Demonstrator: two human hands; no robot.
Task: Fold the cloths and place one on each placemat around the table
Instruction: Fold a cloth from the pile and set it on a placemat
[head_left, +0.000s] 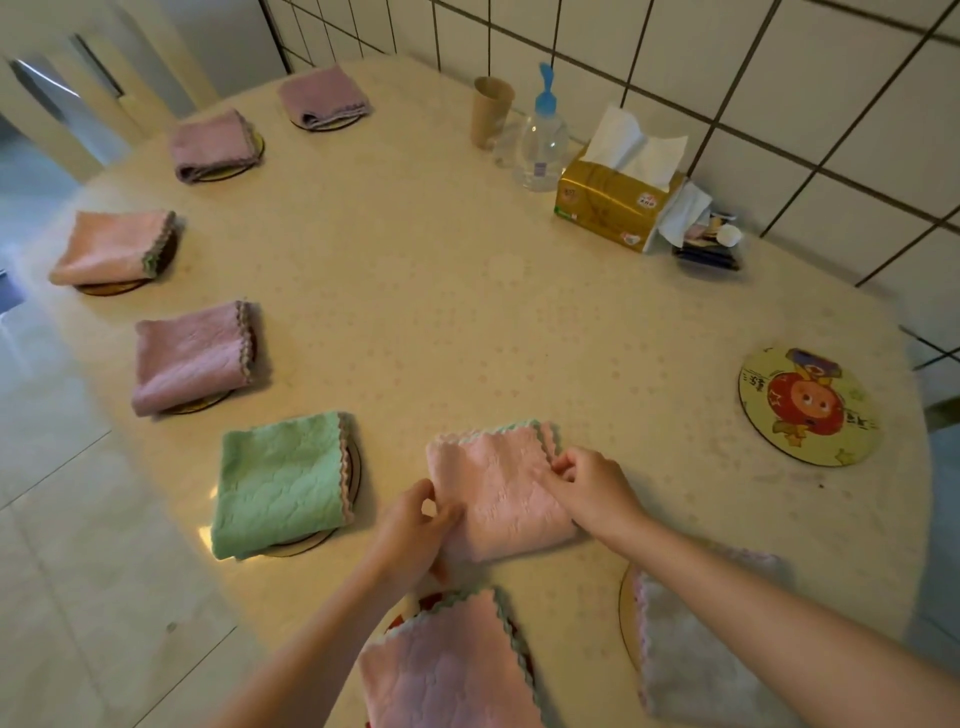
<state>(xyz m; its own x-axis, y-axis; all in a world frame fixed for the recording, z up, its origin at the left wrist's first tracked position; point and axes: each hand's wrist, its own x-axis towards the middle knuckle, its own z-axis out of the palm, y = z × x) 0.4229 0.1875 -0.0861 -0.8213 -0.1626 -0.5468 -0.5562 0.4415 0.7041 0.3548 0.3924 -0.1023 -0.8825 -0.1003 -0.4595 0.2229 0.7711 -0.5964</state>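
A folded pink cloth (498, 493) lies on the bare tabletop in front of me. My left hand (415, 525) pinches its left edge, and my right hand (592, 488) grips its right edge near the scalloped trim. Folded cloths rest on round placemats along the left: a green cloth (280, 483), a mauve cloth (192, 356), a pink cloth (111, 247) and two more mauve ones (210, 143) (322, 96). Near me, another pink cloth (447, 670) and a white cloth (696, 670) cover their mats. One round cartoon placemat (810, 408) at the right has no cloth.
A gold tissue pack (613, 205), a clear bottle with a blue top (543, 132), a paper cup (491, 111) and a small box of odds and ends (709, 244) stand along the tiled wall. The oval table (467, 291) ends at tiled floor on the left.
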